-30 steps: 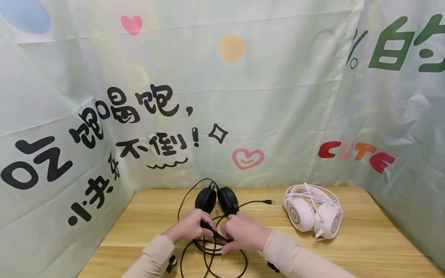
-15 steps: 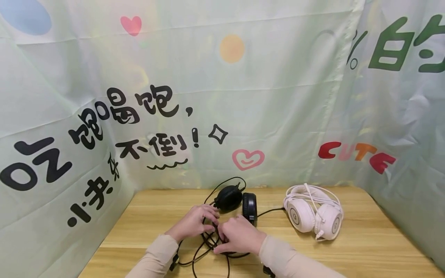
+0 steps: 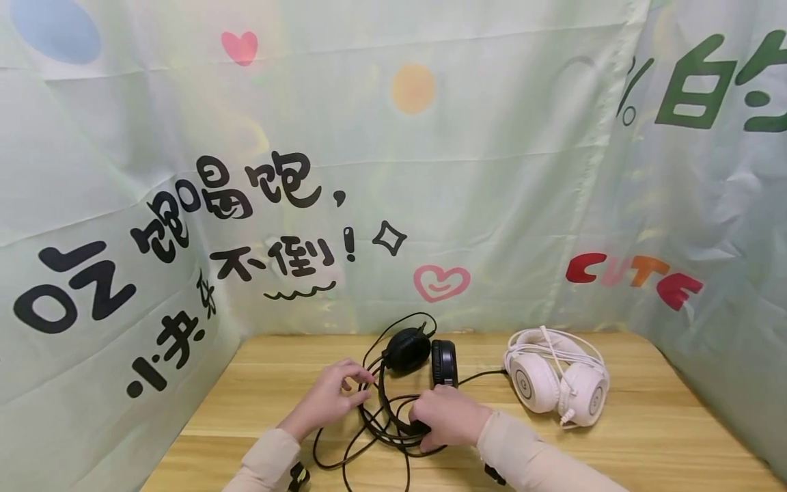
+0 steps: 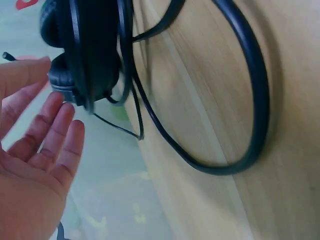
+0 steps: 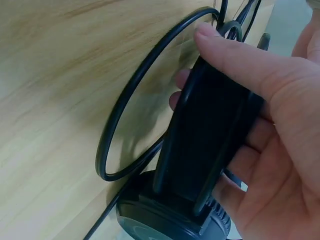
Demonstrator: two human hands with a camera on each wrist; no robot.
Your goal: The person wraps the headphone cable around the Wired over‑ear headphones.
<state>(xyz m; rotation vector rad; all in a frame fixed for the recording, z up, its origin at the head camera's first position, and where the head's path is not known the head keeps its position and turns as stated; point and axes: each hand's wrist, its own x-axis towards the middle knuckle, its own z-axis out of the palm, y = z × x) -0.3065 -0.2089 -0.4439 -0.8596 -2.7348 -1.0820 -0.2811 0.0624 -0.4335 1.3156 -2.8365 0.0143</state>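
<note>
- Your right hand [image 3: 453, 414] holds the black headphones [image 3: 407, 352] by the headband [image 5: 210, 130]; the right wrist view shows fingers [image 5: 183, 78] curled behind it, hidden in the head view.
- Your left hand [image 3: 332, 400], fingers spread, holds nothing, near the cable [image 4: 261, 100].
- Only the head view shows white headphones [image 3: 535, 383], right of the black.

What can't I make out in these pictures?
Head view: part of the headband, behind the right grip.
Head view: emblems on the white headphones, too small to read.
Left wrist view: black headphones, partly cut off by the top edge.
Right wrist view: ear cup, partly cut off by the bottom edge.
</note>
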